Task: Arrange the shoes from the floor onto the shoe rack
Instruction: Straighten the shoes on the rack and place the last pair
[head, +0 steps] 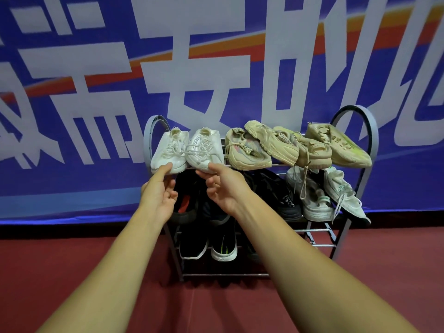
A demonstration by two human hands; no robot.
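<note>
— What's on the shoe rack (371, 131) right now?

— It's a grey metal frame with arched ends and thin bar shelves, standing on the red floor (72, 260) against a blue banner (72, 140) with big white characters. The top shelf carries two white mesh sneakers (186, 147) at the left end, toes hanging over the front bar, laces loose. Right of them, four beige knit sneakers (295, 145) with chunky ribbed soles, crowded and partly overlapping.

— And lower down?

— The middle shelf holds dark shoes, one with a red lining (186, 203), mostly hidden behind the arms, then black sneakers (281, 195), then two pale sneakers with green trim (331, 198) at the right, tilted forward, their laces dangling. Below that, a black pair with white soles (207, 246), one marked with green stripes.

— The hands?

— Both bare arms reach in. The left hand (159, 191) has its fingers loosely curled, thumb and forefinger touching the toe of the left white sneaker. The right hand (222, 186) is much the same, fingertips and thumb against the toe of the right white one. A light touch at the toes; a firm pinch I can't confirm.
</note>
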